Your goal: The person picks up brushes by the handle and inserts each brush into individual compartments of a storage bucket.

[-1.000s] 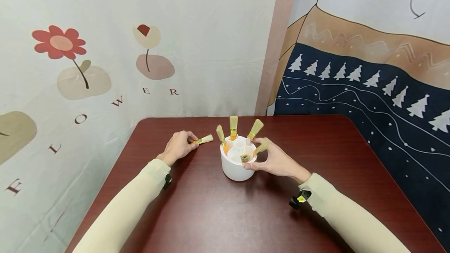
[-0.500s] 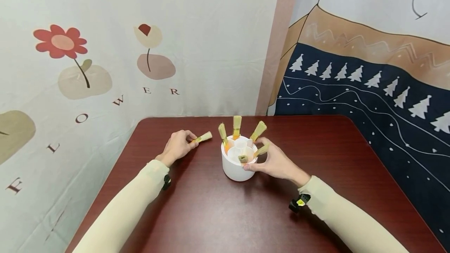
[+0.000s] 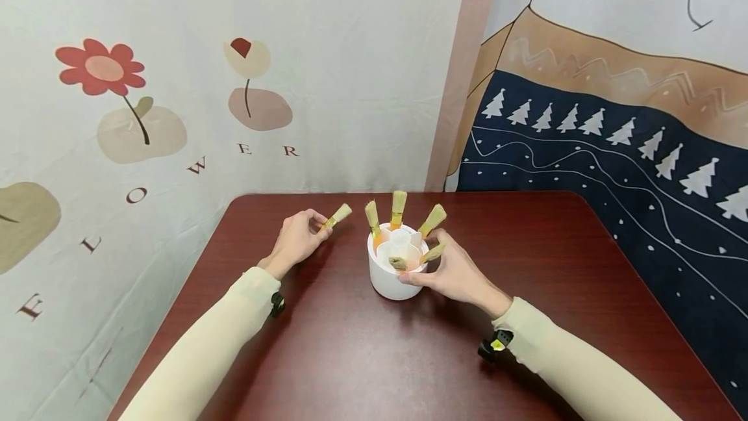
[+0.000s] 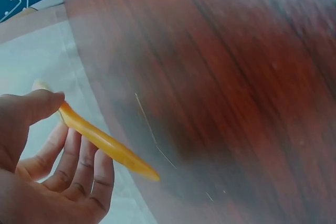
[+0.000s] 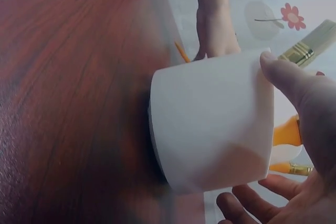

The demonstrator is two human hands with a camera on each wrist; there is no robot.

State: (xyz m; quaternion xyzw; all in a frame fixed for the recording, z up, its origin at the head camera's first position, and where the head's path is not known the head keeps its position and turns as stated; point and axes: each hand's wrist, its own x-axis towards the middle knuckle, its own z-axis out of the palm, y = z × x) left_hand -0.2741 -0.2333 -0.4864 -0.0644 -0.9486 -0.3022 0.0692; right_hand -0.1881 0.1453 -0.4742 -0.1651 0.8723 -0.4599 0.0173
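Note:
My left hand (image 3: pixel 298 239) pinches a paintbrush (image 3: pixel 341 214) left of the holder, its pale bristles tilted up and to the right. In the left wrist view the brush's orange handle (image 4: pixel 107 144) extends out past the fingers, with thumb and fingers near its bristle end. A round white brush holder (image 3: pixel 390 284) with several compartments stands on the table. Several similar paintbrushes (image 3: pixel 398 205) lean outward in it, bristles up. My right hand (image 3: pixel 463 273) grips the holder's right side, thumb (image 5: pixel 283 74) at the rim and fingers round the far side.
The dark red wooden table (image 3: pixel 356 356) has rounded far corners. Behind it hangs a pale cloth (image 3: pixel 362 83) with printed flowers; a navy cloth (image 3: pixel 584 148) with white trees hangs at right. A few loose bristles (image 4: pixel 152 129) lie on the table.
The paintbrush in my left hand has tilted more upright and risen slightly. The holder has turned clockwise a little under my right hand: its back brushes moved right, the front one left.

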